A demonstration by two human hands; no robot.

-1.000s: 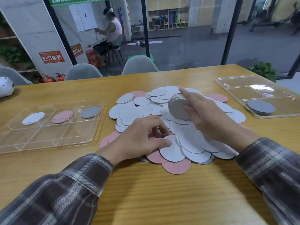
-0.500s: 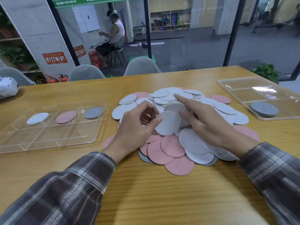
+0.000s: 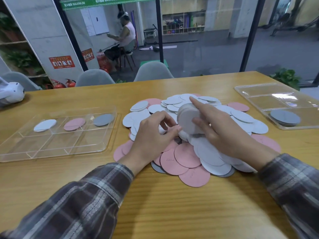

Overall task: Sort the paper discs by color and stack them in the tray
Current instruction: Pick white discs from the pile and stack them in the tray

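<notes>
Looking down from far away through the head camera, I am seeing two checked sleeves (image 3: pixel 77 204) closest to me, lying over the wooden table (image 3: pixel 172 213). Just past them, pink discs (image 3: pixel 194 176) are peeking out at the front of the big pile (image 3: pixel 241 116), with white ones lying on top and a few grey ones hiding underneath.

My right hand (image 3: pixel 222 133) is gripping a stack of white discs (image 3: pixel 187 118) on its edge. The first finger is lying across the top and the thumb is pressing the front face. I think this is holding the bunch tidy so nothing is slipping out.

My left hand (image 3: pixel 151 135) is sitting right beside that stack with its fingers curled and its thumb tip touching it. I cannot tell if it is pinching a disc or only steadying the bunch. I am guessing it is feeding whites to the right hand, which is why both hands are working so close together.

Farther left, a clear tray (image 3: pixel 51 149) is holding a white disc (image 3: pixel 45 125), a pink disc (image 3: pixel 74 124) and a grey disc (image 3: pixel 103 119), each in its own box, likely showing where each colour is going. Farther right, a second tray (image 3: pixel 269 94) is holding a small grey stack (image 3: pixel 284 117). Most discs are lying in the pile, so the sorting is only beginning. Beyond the table, grey chairs (image 3: pixel 152 72) are standing.
</notes>
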